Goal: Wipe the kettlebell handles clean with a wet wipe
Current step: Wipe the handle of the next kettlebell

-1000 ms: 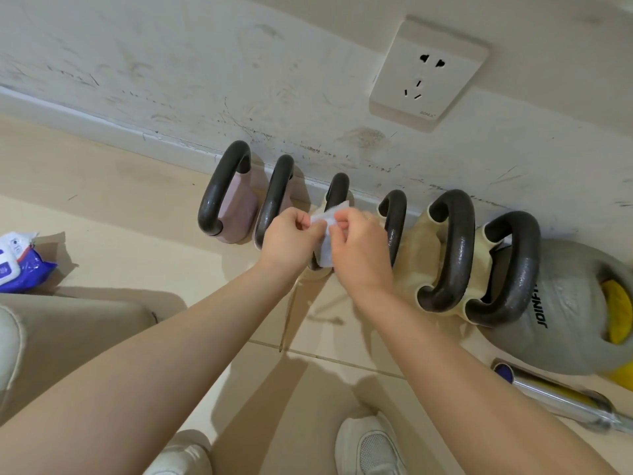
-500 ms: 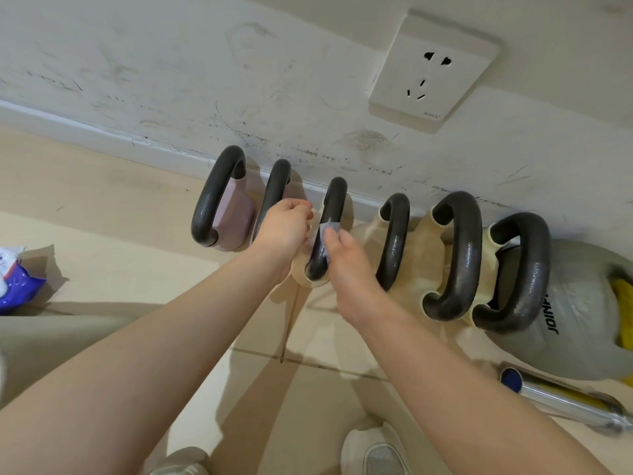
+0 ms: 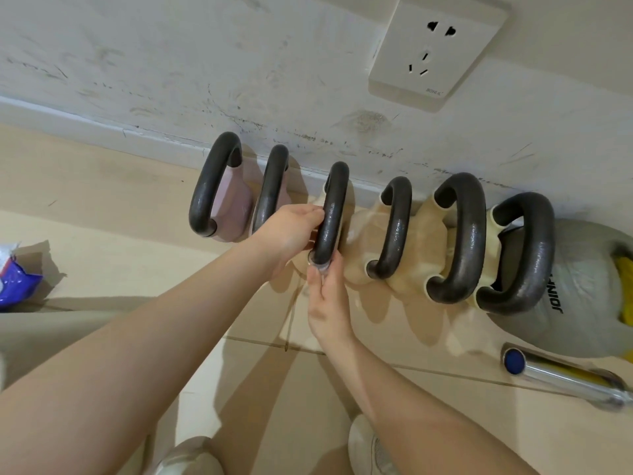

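Floor tile (image 3: 239,371) lies nearest. My right hand (image 3: 327,303) pinches a wet wipe (image 3: 318,267) against the third handle's (image 3: 332,214) near end. My left hand (image 3: 291,234) curls around its side. Handle runs toward the wall (image 3: 171,80), neighbours close either side.

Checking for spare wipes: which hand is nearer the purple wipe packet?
Left. The left hand grips the third kettlebell handle, on the side toward the purple wipe packet; the right hand is farther right, below that handle.

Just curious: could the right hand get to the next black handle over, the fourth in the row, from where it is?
Probably yes. The right hand sits at the third handle's near end, and the fourth handle stands just beside it with nothing between.
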